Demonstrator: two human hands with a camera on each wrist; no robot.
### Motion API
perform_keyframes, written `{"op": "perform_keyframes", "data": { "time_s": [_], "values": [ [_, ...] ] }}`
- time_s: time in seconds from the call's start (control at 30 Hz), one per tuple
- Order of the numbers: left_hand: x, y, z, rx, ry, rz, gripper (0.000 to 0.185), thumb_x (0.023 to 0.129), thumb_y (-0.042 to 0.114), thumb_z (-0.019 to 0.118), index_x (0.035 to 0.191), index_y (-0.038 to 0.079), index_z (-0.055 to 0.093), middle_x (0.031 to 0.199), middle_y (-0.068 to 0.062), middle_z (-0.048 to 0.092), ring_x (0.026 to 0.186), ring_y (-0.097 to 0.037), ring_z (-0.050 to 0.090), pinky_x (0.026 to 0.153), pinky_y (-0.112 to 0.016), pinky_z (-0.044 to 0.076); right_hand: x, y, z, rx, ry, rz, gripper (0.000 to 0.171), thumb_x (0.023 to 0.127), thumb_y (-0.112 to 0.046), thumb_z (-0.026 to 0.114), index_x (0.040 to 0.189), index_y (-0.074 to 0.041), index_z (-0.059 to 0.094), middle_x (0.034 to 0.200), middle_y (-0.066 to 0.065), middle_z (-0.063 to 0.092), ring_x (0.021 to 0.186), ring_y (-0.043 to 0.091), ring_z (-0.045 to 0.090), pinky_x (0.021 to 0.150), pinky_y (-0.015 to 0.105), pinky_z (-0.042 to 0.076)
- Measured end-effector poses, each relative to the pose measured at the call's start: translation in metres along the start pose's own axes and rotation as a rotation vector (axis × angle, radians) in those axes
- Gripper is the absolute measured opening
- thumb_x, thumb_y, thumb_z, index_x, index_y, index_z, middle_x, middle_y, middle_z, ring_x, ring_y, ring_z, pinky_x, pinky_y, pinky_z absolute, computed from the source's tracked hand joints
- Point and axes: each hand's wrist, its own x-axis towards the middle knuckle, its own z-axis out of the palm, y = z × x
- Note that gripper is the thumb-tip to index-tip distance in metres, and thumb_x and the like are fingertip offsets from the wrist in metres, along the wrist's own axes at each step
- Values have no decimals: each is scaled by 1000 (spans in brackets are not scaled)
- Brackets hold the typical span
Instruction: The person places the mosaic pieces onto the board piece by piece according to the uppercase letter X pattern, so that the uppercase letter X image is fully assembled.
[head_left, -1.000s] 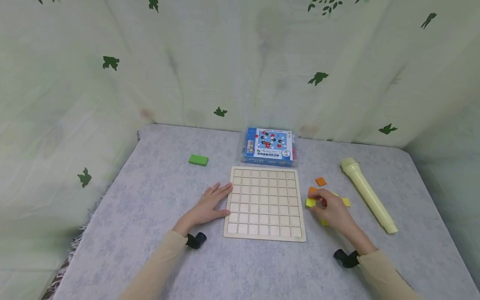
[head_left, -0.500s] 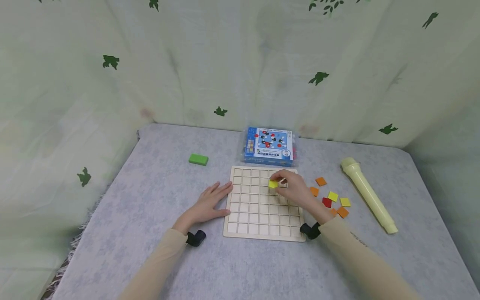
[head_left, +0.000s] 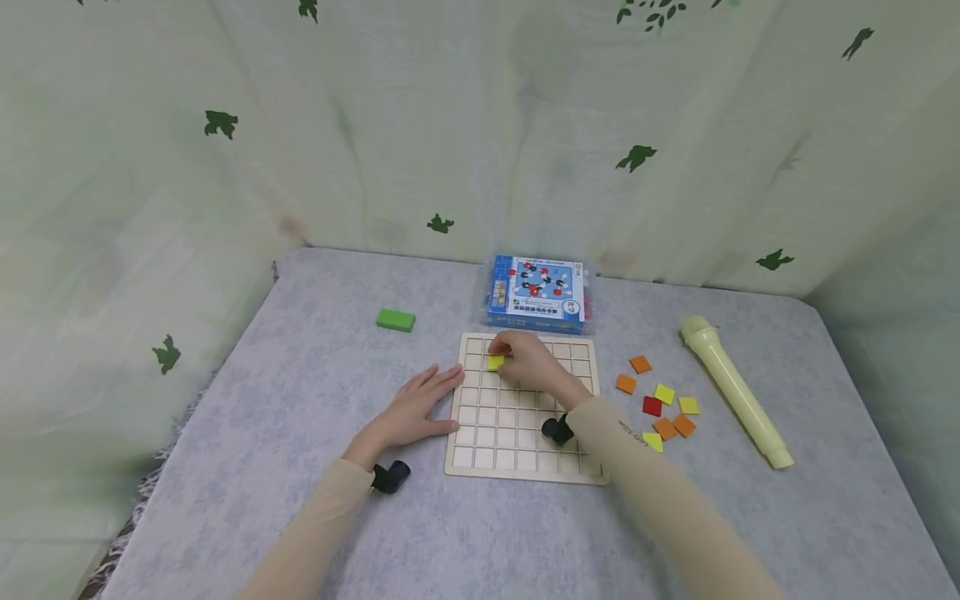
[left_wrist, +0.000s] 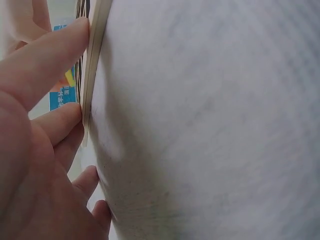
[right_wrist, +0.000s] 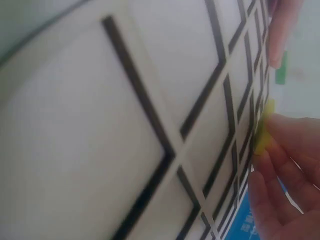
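A pale wooden board (head_left: 486, 437) with a square grid lies on the cloth-covered table. My left hand (head_left: 414, 410) rests at its left edge with fingers spread; in the left wrist view, thumb and fingertips (left_wrist: 75, 37) touch the board's side. Over the upper left cells, my right hand (head_left: 532, 365) pinches a small yellow square tile (head_left: 495, 363) between thumb and fingers. The right wrist view has this yellow tile (right_wrist: 263, 140) tilted, right at the grid surface. Loose orange tiles (head_left: 626, 383), yellow tiles (head_left: 663, 394) and one red tile (head_left: 652, 406) lie right of the board.
Behind the board sits a blue box (head_left: 536, 293) printed with molecule models. A green block (head_left: 395, 320) lies at the back left. At the right is a long cream-coloured tube (head_left: 738, 392) with a wider end. A pale curtain (head_left: 420, 125) hangs behind the table.
My right hand has gone from the loose tiles leftward across the board, carrying a yellow tile to the upper left cells. My left hand has stayed at the board's edge.
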Motion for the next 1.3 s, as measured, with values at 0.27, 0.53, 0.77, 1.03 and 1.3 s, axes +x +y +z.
{"op": "perform_keyframes", "data": {
  "time_s": [0.27, 0.53, 0.77, 1.03, 1.3],
  "values": [
    [1, 0, 1, -4, 4, 0, 77, 83, 44, 59, 145, 20, 21, 149, 7, 14, 136, -25, 2, 106, -50, 5, 11, -3, 8, -85, 12, -5, 27, 73, 3, 62, 96, -10, 62, 90, -2, 59, 82, 13, 51, 77, 28, 45],
    [2, 1, 1, -4, 1, 3, 77, 83, 45, 60, 144, 20, 21, 149, 7, 14, 136, -25, 1, 106, -50, 5, -4, 4, -3, 31, 25, 79, 27, 79, -4, 62, 105, -9, 60, 99, -1, 59, 92, 13, 53, 82, 29, 45],
    [-1, 4, -1, -4, 15, 22, 77, 83, 41, 61, 144, 16, 22, 149, 2, 18, 135, -27, 3, 106, -49, 6, -47, 35, -40, 157, 93, 145, 22, 84, -8, 62, 106, -5, 60, 101, 4, 59, 92, 17, 54, 81, 34, 46],
    [-2, 4, -1, 1, 24, 43, 77, 83, 40, 62, 144, 15, 22, 148, 0, 19, 135, -28, 4, 106, -49, 6, -110, 82, -78, 92, 246, 214, 23, 82, -7, 64, 104, -5, 59, 102, 10, 60, 92, 25, 55, 79, 41, 48],
    [-3, 4, -1, -5, 30, 46, 77, 83, 41, 61, 144, 14, 22, 148, 0, 18, 135, -28, 4, 106, -49, 5, -137, 107, -81, -25, 238, 211, 27, 80, -6, 66, 106, -2, 59, 103, 13, 60, 95, 28, 56, 78, 42, 48]
  ]
}}
